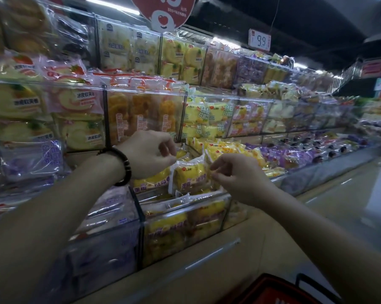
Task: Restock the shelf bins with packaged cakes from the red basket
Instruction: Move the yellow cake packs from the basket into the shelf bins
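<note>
Both my hands reach over a clear shelf bin point(185, 218) filled with yellow packaged cakes. My left hand point(147, 153), with a dark bracelet at the wrist, hovers above the bin's back with its fingers loosely curled; whether they touch a pack is unclear. My right hand point(235, 174) pinches the edge of a yellow cake pack point(190, 175) that stands upright on top of the pile. The red basket point(279, 291) shows only as a rim at the bottom edge, its contents hidden.
Purple cake packs fill the bin to the left point(106, 216). More bins of yellow and purple cakes run along the shelf to the right point(295, 154). Upper shelves hold roll cakes and orange pastries point(141, 113). A beige counter ledge point(207, 266) fronts the bins; an aisle floor lies right.
</note>
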